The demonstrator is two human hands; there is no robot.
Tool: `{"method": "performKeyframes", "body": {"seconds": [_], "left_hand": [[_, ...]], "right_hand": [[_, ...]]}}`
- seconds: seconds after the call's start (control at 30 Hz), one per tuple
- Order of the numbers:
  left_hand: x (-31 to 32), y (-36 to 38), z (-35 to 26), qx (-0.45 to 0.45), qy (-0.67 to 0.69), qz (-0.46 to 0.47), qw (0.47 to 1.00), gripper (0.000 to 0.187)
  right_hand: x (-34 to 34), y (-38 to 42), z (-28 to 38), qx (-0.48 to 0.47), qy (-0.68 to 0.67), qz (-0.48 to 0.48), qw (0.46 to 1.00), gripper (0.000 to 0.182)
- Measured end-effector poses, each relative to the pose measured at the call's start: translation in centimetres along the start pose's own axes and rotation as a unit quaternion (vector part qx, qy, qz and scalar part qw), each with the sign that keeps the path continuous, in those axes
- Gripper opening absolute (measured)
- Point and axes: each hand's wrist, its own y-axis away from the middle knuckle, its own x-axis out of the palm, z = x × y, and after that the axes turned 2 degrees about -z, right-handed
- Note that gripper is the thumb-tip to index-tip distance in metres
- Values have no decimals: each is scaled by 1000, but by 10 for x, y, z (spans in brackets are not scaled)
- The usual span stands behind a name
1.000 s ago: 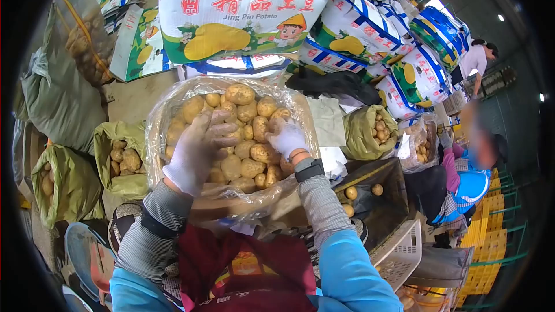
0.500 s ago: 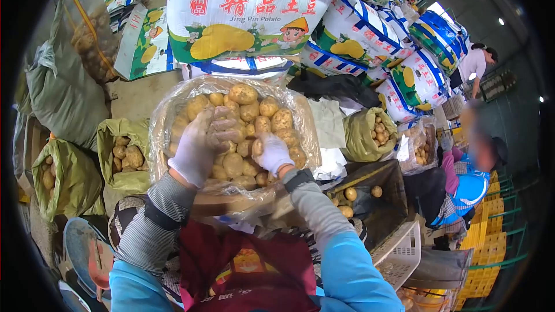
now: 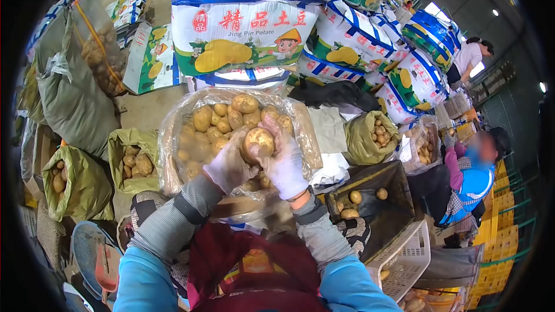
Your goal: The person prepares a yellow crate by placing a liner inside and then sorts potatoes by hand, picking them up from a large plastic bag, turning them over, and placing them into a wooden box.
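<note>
A large potato (image 3: 258,143) is held between my two gloved hands, above a plastic-lined cardboard box (image 3: 313,138). My left hand (image 3: 231,163) grips it from the left side. Against its right side, my right hand (image 3: 282,159) closes round it with the fingers over the top. Beneath and behind the hands, many loose potatoes (image 3: 202,118) fill the box, and clear plastic film (image 3: 171,118) hangs over its rim. Both gloves are whitish and dirt-stained. Part of the box's near side is hidden by my wrists.
Printed potato cartons (image 3: 248,29) are stacked behind the box. Green sacks of potatoes (image 3: 134,162) stand on the left, another sack (image 3: 373,138) on the right. A dark bin (image 3: 381,214) with a few potatoes lies near my right arm. A co-worker in blue (image 3: 471,182) sits at the right.
My hands, apart over the potatoes half a second ago, have come together round one large potato. The right hand has shifted slightly right. The whole view has moved a little.
</note>
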Motion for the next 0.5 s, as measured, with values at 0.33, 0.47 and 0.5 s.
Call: {"method": "performKeyframes", "body": {"seconds": [0.33,0.47,0.5], "left_hand": [[10,7,26,-59,18,-73,995,67],[-17,-11,-17,-396,522,-121,745,52],[-19,-12,-18,-392,502,-111,763,51]], "right_hand": [[3,9,-10,115,-158,-94,976,41],[-8,7,-28,211,-147,-42,965,45],[-11,5,-37,254,-205,-53,944,45]]}}
